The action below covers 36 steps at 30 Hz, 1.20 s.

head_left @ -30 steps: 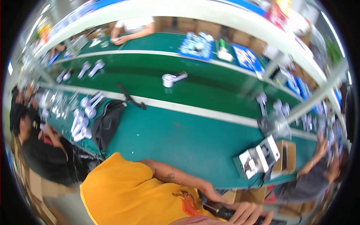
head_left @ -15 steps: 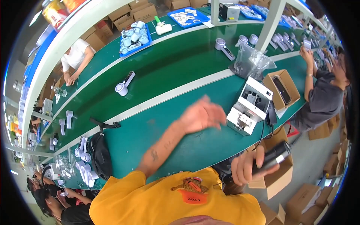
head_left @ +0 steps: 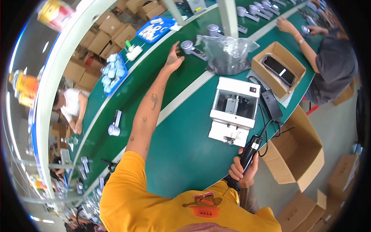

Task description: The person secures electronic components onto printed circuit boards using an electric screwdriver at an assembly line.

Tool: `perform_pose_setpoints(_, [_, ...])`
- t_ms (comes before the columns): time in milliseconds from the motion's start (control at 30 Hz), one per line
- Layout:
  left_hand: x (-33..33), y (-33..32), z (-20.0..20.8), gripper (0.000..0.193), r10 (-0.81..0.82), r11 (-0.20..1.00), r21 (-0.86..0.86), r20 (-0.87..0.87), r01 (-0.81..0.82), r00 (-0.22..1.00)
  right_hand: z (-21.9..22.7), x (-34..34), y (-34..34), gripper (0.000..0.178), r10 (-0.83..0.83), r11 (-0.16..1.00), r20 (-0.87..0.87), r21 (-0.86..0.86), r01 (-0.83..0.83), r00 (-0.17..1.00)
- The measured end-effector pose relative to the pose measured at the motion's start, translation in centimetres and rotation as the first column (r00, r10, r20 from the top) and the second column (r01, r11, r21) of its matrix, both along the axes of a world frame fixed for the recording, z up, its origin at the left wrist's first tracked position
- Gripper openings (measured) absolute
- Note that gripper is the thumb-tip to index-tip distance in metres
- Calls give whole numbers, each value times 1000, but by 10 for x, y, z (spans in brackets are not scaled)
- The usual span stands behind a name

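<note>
The left hand (head_left: pixel 172 60), splayed and empty, is just beside a white, round-headed plastic device (head_left: pixel 193 50) on the green belt (head_left: pixel 133 91) — a hasty grab could knock it. The right hand (head_left: pixel 244 172) clenches a black cylindrical tool (head_left: pixel 251 152); swinging it could bump the white boxy machine (head_left: pixel 234 91).

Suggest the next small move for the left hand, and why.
Probably close the left hand around the lilac handheld device just beside it: that hand is open with its fingers spread near the device's round head, while the right hand grips the black corded tool.
</note>
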<state>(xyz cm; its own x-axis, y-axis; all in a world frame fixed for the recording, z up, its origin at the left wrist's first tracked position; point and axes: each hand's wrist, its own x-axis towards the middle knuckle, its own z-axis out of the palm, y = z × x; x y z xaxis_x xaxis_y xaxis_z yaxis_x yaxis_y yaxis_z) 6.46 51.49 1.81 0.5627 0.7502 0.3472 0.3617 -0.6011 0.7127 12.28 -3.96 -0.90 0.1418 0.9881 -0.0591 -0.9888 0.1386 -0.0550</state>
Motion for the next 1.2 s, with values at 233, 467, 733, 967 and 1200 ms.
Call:
perform_pose_setpoints(233, [25, 64, 14, 74, -164, 978, 63, -374, 201, 913, -2, -1, 0, 64, 34, 999, -9, 32, -33, 999])
perform_pose_setpoints(467, [-86, -42, 24, 66, -58, 997, -58, -131, 50, 990, 24, -11, 3, 67, -37, 970, 149, -234, 71, 988])
perform_pose_setpoints(733, [-231, -280, 21, 71, -18, 942, -335, 2, 17, 1000, 98, 5, 18, 82, -415, 907, 433, 263, 328, 800])
perform_pose_setpoints(967, [-169, -380, 16, 62, 7, 995, -104, -26, -9, 1000, 163, 16, 79, 78, -551, 616, 805, 570, 543, -220])
perform_pose_setpoints(1200, [-159, -385, 2, 66, 4, 999, 42, -57, -2, 998, 153, -9, 135, 27, -435, 661, 845, 534, 527, -311])
